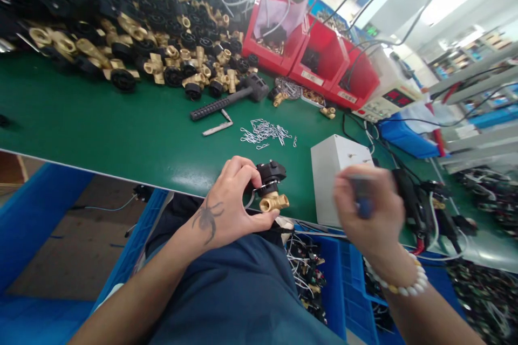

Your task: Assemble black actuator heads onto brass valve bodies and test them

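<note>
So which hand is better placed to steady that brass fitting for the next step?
Probably the left hand: it holds the brass fitting, while the right hand is over by the grey box, gripping a blurred item I can't identify.

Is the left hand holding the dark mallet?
No, the mallet lies on the green table; the left hand holds a brass-and-black part.

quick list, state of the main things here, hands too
Left hand, gripping
Black-and-brass valve fitting, held in that hand
Right hand, curled, blurred
Blurred dark-and-blue object, held, unidentifiable
Dark-grey mallet, lying down
L-shaped grey metal rod, lying down
Bent silver wire clips, loosely heaped
Red plastic bins, open-topped
Red digital display, lit, digits unreadable
</note>
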A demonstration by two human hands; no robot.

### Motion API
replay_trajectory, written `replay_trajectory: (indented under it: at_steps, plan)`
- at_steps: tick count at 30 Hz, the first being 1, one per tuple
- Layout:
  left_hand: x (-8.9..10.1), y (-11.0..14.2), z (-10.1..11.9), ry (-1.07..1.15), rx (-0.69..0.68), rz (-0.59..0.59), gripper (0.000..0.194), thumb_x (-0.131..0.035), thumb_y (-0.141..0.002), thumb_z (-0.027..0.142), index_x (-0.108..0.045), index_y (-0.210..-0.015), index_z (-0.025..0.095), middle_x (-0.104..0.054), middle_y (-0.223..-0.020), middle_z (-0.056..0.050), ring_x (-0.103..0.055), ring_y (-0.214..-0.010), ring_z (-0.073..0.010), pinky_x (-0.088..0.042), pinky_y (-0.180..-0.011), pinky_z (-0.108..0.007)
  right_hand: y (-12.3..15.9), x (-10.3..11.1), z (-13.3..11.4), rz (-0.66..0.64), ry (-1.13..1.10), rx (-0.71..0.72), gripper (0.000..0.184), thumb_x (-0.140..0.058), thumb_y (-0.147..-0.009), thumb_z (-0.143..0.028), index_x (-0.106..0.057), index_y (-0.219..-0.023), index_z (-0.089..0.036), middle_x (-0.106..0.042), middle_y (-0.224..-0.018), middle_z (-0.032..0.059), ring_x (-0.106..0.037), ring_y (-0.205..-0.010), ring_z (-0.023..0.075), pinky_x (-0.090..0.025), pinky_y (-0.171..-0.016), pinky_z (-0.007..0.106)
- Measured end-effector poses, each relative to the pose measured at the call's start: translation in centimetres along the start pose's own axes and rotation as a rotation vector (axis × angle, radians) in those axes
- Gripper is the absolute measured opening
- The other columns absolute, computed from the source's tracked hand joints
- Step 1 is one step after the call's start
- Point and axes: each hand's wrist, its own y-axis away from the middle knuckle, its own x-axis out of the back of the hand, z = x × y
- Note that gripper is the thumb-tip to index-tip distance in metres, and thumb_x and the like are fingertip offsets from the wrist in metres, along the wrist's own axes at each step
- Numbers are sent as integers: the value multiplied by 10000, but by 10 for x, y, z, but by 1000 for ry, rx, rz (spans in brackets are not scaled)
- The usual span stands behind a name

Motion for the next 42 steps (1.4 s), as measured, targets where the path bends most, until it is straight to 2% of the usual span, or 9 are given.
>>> replay_trajectory:
  at_steps: [3, 8, 13, 18, 23, 28, 33, 38, 42]
  plan:
    - [1, 0, 0, -7, 4, -8, 323, -770, -712, 242, -498, -883, 206, -529, -1073, -65, -548, -1006, -228, -531, -882, -420, -3, -1, -2, -289, 82, 139, 201, -495, -895, -111, -616, -1017, -215, -591, -736, 9, -518, -578, 145, -394, -529, 266]
    - [1, 1, -1, -4, 12, -23, 325, -776, -721, 261, -503, -889, 211, -528, -1101, -67, -541, -1022, -226, -533, -878, -408, -3, 0, -4, 223, -23, 70, 170, -582, -903, -125, -571, -1033, -235, -601, -875, 7, -561, -675, 128, -441, -604, 241]
    - [2, 1, 1, -20, 19, -18, 333, -775, -716, 254, -484, -874, 220, -522, -1077, -55, -540, -999, -221, -533, -869, -404, -2, -3, -4, -349, 147, 149, 182, -500, -871, -72, -599, -947, -204, -598, -749, 14, -537, -602, 141, -416, -568, 259]
    - [3, 1, 2, -27, 8, -18, 349, -788, -708, 252, -480, -869, 223, -527, -1093, -58, -539, -1005, -225, -537, -867, -409, -1, 0, -4, 207, 56, 22, 158, -566, -913, -148, -582, -1046, -231, -619, -869, 15, -563, -656, 138, -442, -608, 263]
    - [4, 0, 3, -57, 17, -28, 344, -784, -710, 249, -474, -855, 217, -523, -1076, -58, -534, -998, -222, -520, -889, -406, -1, 0, -4, -351, 180, 165, 189, -496, -863, -71, -604, -949, -200, -606, -749, 21, -538, -589, 146, -401, -547, 268]
    - [3, 0, 3, -55, -8, -17, 332, -772, -718, 249, -468, -847, 219, -522, -1072, -56, -528, -983, -215, -506, -877, -384, -2, 3, -5, 190, 33, 23, 161, -572, -908, -159, -584, -1049, -235, -636, -889, 19, -557, -654, 135, -430, -593, 259]
    - [3, 0, 3, -80, -2, -25, 366, -782, -704, 241, -439, -829, 227, -517, -1052, -48, -518, -990, -219, -495, -889, -385, -4, 3, -7, -394, 167, 149, 167, -496, -850, -81, -591, -908, -206, -586, -723, 9, -515, -569, 138, -379, -530, 265]
    - [2, 0, 2, -63, -16, -15, 345, -770, -717, 258, -452, -846, 226, -523, -1071, -53, -517, -973, -215, -495, -871, -379, -2, 3, -8, 202, 40, 91, 168, -593, -893, -141, -570, -1021, -248, -621, -875, 5, -562, -680, 144, -431, -609, 270]
    - [1, -1, 2, -77, -15, -18, 375, -776, -702, 243, -422, -825, 229, -523, -1059, -54, -514, -997, -225, -483, -891, -389, -4, -2, -3, -234, 160, 210, 213, -510, -844, -53, -596, -937, -224, -588, -744, 1, -509, -581, 145, -380, -545, 283]
